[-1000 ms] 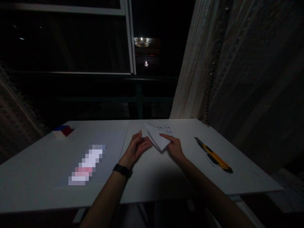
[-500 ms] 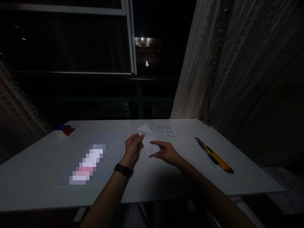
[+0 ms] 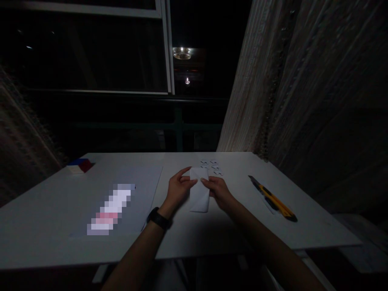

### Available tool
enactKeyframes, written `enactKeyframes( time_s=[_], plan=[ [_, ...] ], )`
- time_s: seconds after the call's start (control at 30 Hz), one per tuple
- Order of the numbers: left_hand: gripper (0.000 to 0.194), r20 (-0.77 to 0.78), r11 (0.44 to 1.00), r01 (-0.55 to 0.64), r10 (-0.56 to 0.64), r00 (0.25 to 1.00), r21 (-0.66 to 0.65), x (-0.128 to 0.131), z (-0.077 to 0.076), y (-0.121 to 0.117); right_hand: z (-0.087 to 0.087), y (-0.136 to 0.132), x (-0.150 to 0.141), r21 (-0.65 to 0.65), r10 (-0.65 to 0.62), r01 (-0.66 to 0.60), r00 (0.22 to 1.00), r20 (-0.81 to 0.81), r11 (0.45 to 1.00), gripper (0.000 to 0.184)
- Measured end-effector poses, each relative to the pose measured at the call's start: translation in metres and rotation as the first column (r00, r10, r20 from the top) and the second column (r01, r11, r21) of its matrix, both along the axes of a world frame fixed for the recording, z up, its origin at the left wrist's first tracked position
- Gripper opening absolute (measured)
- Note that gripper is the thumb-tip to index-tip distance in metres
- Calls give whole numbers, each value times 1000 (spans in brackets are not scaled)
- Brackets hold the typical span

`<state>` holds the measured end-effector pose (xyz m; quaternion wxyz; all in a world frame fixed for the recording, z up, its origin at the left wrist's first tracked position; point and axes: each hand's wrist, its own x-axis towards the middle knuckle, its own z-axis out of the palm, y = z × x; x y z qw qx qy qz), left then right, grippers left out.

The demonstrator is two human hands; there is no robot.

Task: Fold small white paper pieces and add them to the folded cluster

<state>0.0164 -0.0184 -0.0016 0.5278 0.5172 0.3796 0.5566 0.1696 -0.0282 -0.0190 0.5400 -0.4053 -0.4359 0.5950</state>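
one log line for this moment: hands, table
left hand: holds folded paper | right hand: holds folded paper | table: cutter right, cube far left

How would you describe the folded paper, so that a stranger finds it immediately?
At the white table, find the left hand and right hand near the middle. Between them, they hold the folded paper, a narrow white rectangle. Unlike the small, dark-marked pieces beyond it, its visible side is plain.
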Motion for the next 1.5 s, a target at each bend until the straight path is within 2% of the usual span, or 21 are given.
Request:
enactKeyframes(
  time_s=[0.3,0.43,0.67,0.9,1.1,1.3,1.5],
  plan=[
    [43,-31,985,-150,153,988,81,-2,0,3,4,-5,-3,-4,56,-56,997,56,998,36],
    [45,-14,990,-121,123,992,65,-2,-2,3,12,-3,-6,-50,104,-102,993,51,994,38],
    [35,-39,990,-108,112,993,90,-3,1,3,22,11,-6,-96,153,-140,977,146,985,36],
    [33,-83,981,-151,161,983,122,-4,-1,5,18,11,-7,-84,151,-143,984,95,986,33],
    [30,-96,985,-124,136,986,121,-3,-1,3,11,7,-6,-61,131,-128,990,58,990,31],
    [25,-59,988,-121,127,990,96,-2,6,-1,13,5,-6,-53,135,-133,991,21,990,31],
    [23,-73,988,-109,117,990,106,-3,5,-1,14,4,-4,-42,150,-149,988,24,988,28]
  ],
)
